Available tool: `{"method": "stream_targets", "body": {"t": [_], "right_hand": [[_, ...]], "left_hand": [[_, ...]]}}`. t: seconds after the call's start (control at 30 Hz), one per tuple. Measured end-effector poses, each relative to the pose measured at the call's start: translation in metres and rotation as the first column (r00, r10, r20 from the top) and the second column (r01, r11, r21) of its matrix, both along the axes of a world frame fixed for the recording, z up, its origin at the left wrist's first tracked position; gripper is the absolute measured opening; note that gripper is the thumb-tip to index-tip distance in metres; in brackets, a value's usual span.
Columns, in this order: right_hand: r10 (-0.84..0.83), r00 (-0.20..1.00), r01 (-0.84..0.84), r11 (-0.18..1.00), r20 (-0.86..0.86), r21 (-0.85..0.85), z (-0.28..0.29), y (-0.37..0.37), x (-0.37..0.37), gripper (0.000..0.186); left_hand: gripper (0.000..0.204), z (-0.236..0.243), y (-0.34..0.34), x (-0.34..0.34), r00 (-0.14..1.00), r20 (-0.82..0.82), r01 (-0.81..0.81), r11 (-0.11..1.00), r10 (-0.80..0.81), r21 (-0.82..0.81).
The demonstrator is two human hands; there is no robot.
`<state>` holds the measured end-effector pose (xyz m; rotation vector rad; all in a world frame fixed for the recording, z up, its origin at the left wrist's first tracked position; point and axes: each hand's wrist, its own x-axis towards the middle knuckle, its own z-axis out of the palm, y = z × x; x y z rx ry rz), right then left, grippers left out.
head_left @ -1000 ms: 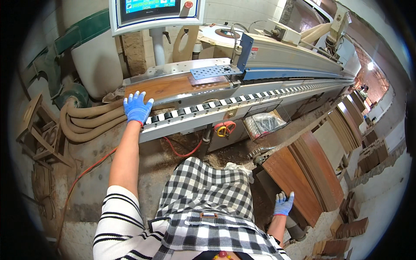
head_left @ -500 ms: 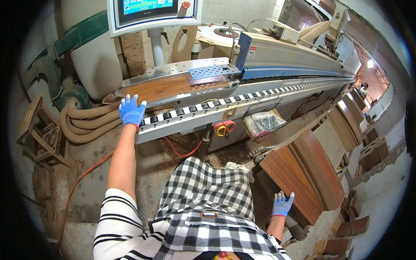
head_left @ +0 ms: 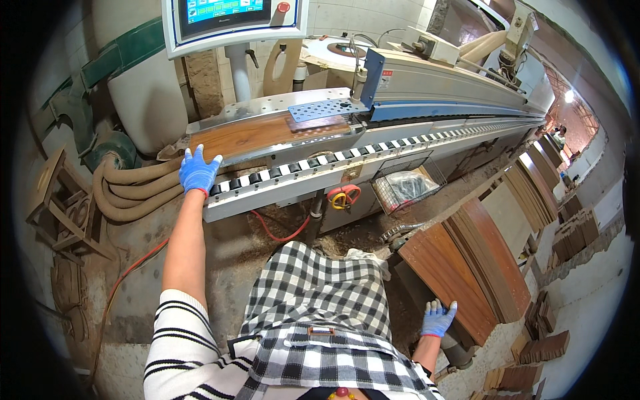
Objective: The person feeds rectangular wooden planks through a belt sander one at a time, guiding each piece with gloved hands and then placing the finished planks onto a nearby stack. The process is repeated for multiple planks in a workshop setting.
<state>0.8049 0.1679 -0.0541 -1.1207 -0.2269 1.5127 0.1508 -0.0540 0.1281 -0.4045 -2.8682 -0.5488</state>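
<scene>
My left hand (head_left: pixel 198 172), in a blue glove with pale fingertips, lies with fingers spread at the near left end of a brown wooden board (head_left: pixel 243 136). That board rests on the machine's metal bed, and its far end passes beneath a blue perforated plate (head_left: pixel 320 110). On the right, my right hand (head_left: pixel 438 318), gloved the same way, has its fingers stretched out at the edge of a wood-grain board (head_left: pixel 448 280). This board lies on top of a stack at my right side. Whether the right fingertips press on it, I cannot tell.
A roller rail (head_left: pixel 313 163) runs along the machine's near side. Below it hang a wire basket (head_left: pixel 410 183) and tape rolls (head_left: pixel 343 197). A control screen (head_left: pixel 230 15) stands above. Thick hoses (head_left: pixel 137 190) and a wooden stool (head_left: pixel 63 207) are at left. More board stacks (head_left: pixel 527 193) line the right.
My left hand has shifted slightly left and stays at the board's end. My right hand has moved a little to the right and down along the stacked board's edge.
</scene>
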Motion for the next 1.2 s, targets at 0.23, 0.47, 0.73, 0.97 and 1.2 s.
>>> {"method": "stream_targets", "body": {"t": [0.23,0.47,0.73,0.97,1.2], "right_hand": [[-0.082,0.997,0.082,0.997,0.003,-0.013,0.012,-0.005,0.011,0.064],[-0.199,0.978,0.197,0.98,-0.058,-0.025,-0.002,0.0,0.039,0.073],[-0.289,0.95,0.295,0.955,-0.121,0.039,-0.026,0.018,0.078,0.08],[-0.279,0.959,0.279,0.96,-0.043,-0.01,-0.016,0.013,0.083,0.076],[-0.09,0.996,0.09,0.987,-0.003,0.131,0.013,-0.015,0.072,0.044]], "left_hand": [[0.08,0.002,-0.002,-0.003,0.998,0.053,-0.029,1.0,0.029,-0.002],[0.079,0.005,0.008,-0.002,0.996,0.077,-0.031,0.999,0.034,-0.042],[0.082,0.008,0.058,0.013,0.997,0.083,0.005,0.996,0.003,-0.094],[0.084,0.002,0.106,0.025,0.992,0.058,0.117,0.991,-0.113,-0.069],[0.068,-0.017,0.087,0.008,0.92,-0.052,0.393,0.908,-0.39,0.145]]}}
